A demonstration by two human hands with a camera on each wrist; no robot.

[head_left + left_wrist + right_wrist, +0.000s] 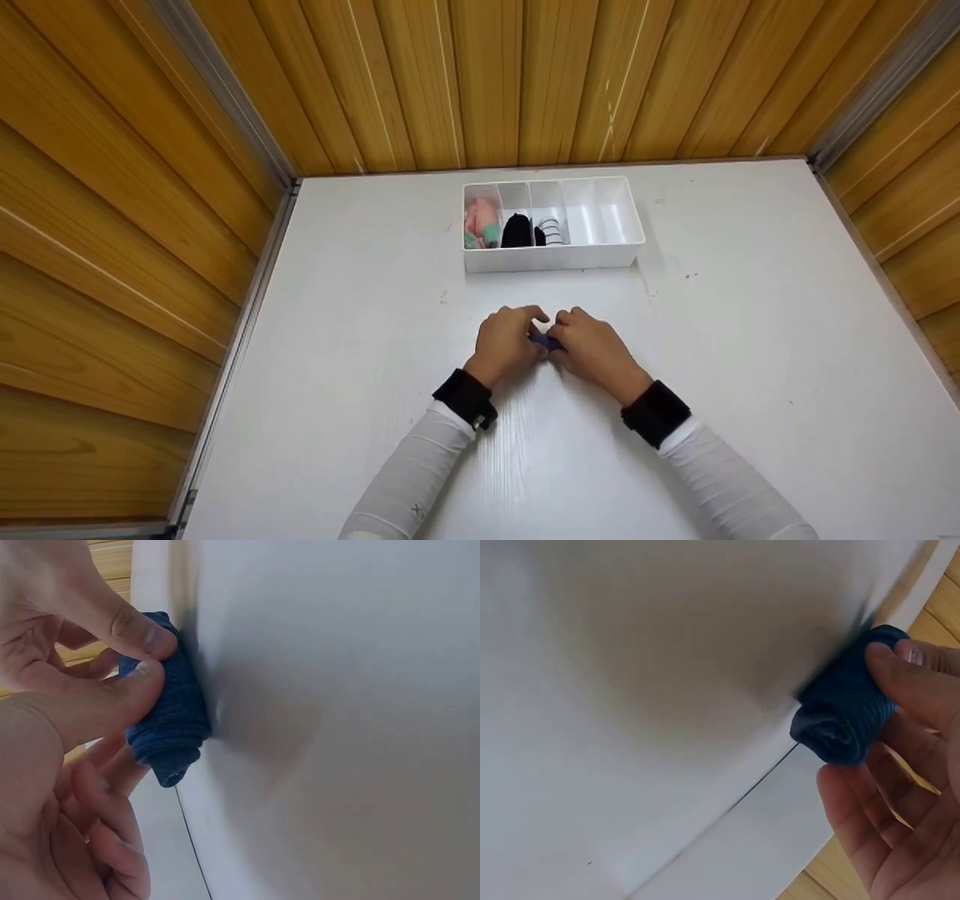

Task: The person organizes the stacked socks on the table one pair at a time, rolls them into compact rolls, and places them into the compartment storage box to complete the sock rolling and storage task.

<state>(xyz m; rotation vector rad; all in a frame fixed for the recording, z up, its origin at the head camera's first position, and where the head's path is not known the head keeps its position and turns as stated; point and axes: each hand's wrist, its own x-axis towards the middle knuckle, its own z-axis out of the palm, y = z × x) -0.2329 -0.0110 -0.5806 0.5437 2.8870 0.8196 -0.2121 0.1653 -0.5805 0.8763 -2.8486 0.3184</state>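
A rolled-up dark blue sock point(545, 342) lies between both hands, low over the white table. My left hand point(508, 345) holds its left side; in the left wrist view the thumb presses against the sock point(172, 716) and the other fingers curl behind. From the right, my right hand point(596, 349) pinches the same roll, its thumb close to the left thumb. The right wrist view shows the sock's point(840, 709) coiled end, with right-hand fingers point(855, 810) beneath it. Most of the roll is covered by the hands in the head view.
Beyond the hands stands a white divided box point(551, 260). Its compartments hold a pink and green sock bundle point(484, 217), a black roll point(516, 231) and a white striped roll point(551, 231). Wood-patterned panels point(487, 82) border the white table point(360, 300).
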